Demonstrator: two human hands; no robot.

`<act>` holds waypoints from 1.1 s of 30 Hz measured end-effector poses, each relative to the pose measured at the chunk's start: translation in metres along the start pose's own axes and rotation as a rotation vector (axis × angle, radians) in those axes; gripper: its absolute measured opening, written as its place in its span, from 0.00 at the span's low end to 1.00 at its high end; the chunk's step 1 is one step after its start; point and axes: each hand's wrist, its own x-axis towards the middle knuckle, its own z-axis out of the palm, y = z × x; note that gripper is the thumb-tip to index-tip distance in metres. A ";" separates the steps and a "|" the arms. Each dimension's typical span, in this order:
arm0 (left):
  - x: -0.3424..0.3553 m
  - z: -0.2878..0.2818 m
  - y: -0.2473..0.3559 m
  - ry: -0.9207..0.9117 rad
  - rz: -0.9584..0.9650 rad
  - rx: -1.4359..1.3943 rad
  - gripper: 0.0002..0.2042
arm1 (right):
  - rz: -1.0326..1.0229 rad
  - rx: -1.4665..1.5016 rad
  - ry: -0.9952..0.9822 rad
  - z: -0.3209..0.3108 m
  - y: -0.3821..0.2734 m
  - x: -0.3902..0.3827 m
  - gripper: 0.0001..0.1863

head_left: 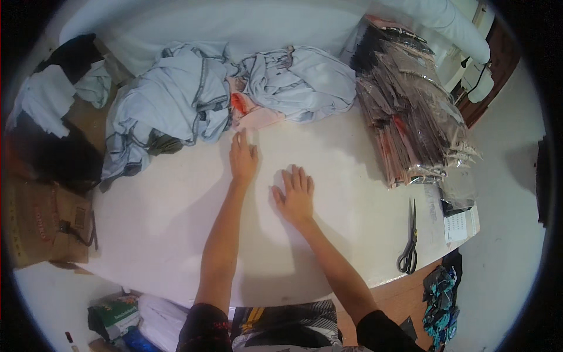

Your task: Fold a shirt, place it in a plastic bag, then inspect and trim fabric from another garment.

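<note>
My left hand [243, 157] reaches forward over the white tabletop [158, 223], fingers stretched out, holding nothing. Its fingertips are just short of a pale pink piece of cloth [261, 117] with a bright red patch. My right hand [297, 196] lies lower and to the right, palm down with fingers spread, nothing in it. Beyond the left hand a heap of light grey garments [170, 97] with dark seams lies on the left. Another light grey garment bundle [302, 82] sits on the other side of the pink cloth.
Stacked clear-bagged garments [410, 111] lean at the far right. Black scissors [409, 243] lie near the right edge, below a small black object [457, 206]. At the left stands a cardboard box [44, 220] with dark and white cloth above it. Teal-and-black cloth [440, 305] lies on the floor.
</note>
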 end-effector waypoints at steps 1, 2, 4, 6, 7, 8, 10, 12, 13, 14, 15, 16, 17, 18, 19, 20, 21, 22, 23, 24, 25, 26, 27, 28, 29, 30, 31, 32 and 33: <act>0.012 0.006 -0.005 0.064 0.022 0.027 0.28 | 0.005 0.006 -0.007 0.000 -0.001 0.000 0.29; 0.020 0.015 -0.006 0.124 0.041 0.046 0.31 | 0.012 -0.013 -0.011 0.000 0.002 0.000 0.29; 0.034 0.022 0.001 0.062 -0.072 0.065 0.27 | 0.016 0.006 -0.022 -0.001 0.004 0.001 0.30; 0.047 0.021 -0.014 0.028 -0.178 0.120 0.23 | 0.006 0.019 -0.028 -0.003 -0.004 0.004 0.29; 0.051 0.022 -0.025 -0.053 -0.136 0.183 0.17 | 0.004 0.028 -0.031 -0.002 -0.007 0.006 0.29; 0.050 0.024 -0.027 -0.144 -0.097 0.240 0.12 | 0.009 0.032 -0.041 -0.003 -0.007 0.004 0.29; 0.045 0.024 -0.030 -0.148 -0.012 0.134 0.08 | 0.008 0.037 -0.032 -0.005 -0.005 0.008 0.29; 0.037 0.020 -0.025 -0.152 0.082 0.024 0.06 | 0.011 0.040 -0.015 -0.004 -0.001 0.009 0.29; 0.027 0.017 -0.020 -0.139 0.132 -0.027 0.05 | 0.015 0.055 -0.005 -0.002 0.001 0.008 0.29; 0.018 0.011 -0.015 -0.123 0.187 -0.071 0.04 | 0.016 0.076 0.010 0.000 0.001 0.009 0.30; 0.006 0.009 -0.010 -0.158 0.166 -0.103 0.04 | 0.013 0.080 0.020 0.005 0.005 0.009 0.30; -0.006 0.006 -0.004 -0.190 0.147 -0.134 0.05 | 0.032 0.097 0.035 0.007 0.009 0.009 0.31; -0.018 0.001 0.000 -0.205 0.135 -0.152 0.04 | 0.045 0.126 0.045 0.009 0.008 0.009 0.32; -0.031 -0.004 0.007 -0.218 0.123 -0.172 0.04 | 0.032 0.139 0.054 0.006 0.005 0.010 0.32; -0.044 -0.008 0.020 -0.197 0.126 -0.175 0.02 | 0.067 0.195 0.048 0.001 0.005 0.010 0.33; -0.057 -0.012 0.034 -0.178 0.132 -0.181 0.01 | 0.102 0.250 0.043 -0.003 0.006 0.009 0.34; -0.070 -0.016 0.043 -0.212 0.113 -0.182 0.01 | 0.116 0.290 0.069 -0.006 0.006 0.007 0.36; -0.083 -0.022 0.050 -0.245 0.096 -0.180 0.01 | 0.104 0.300 0.082 -0.009 0.005 0.005 0.36; -0.095 -0.028 0.063 -0.214 0.082 -0.177 0.01 | 0.088 0.354 0.110 -0.013 0.007 0.003 0.36; -0.108 -0.037 0.074 -0.185 0.069 -0.174 0.02 | 0.073 0.408 0.139 -0.015 0.007 0.001 0.36; -0.120 -0.048 0.078 -0.210 0.051 -0.230 0.02 | 0.069 0.411 0.157 -0.014 0.007 -0.001 0.36; -0.133 -0.059 0.081 -0.238 0.034 -0.287 0.03 | 0.016 0.377 0.188 -0.011 0.009 -0.003 0.35; -0.147 -0.071 0.086 -0.242 0.033 -0.313 0.03 | -0.035 0.341 0.223 -0.008 0.013 -0.002 0.34; -0.159 -0.084 0.090 -0.245 0.033 -0.338 0.04 | -0.035 0.340 0.247 -0.006 0.018 -0.002 0.34; -0.172 -0.096 0.091 -0.249 -0.009 -0.392 0.05 | -0.035 0.329 0.251 -0.003 0.024 -0.004 0.32; -0.185 -0.110 0.090 -0.258 -0.056 -0.445 0.05 | -0.031 0.319 0.249 -0.002 0.027 -0.007 0.30; -0.197 -0.126 0.087 -0.269 -0.124 -0.461 0.06 | -0.022 0.317 0.260 -0.003 0.029 -0.008 0.30; -0.205 -0.143 0.085 -0.281 -0.195 -0.477 0.06 | 0.057 0.273 0.247 -0.004 0.032 -0.009 0.29; -0.208 -0.166 0.090 -0.341 -0.375 -0.555 0.05 | 0.141 0.227 0.232 -0.006 0.036 -0.010 0.27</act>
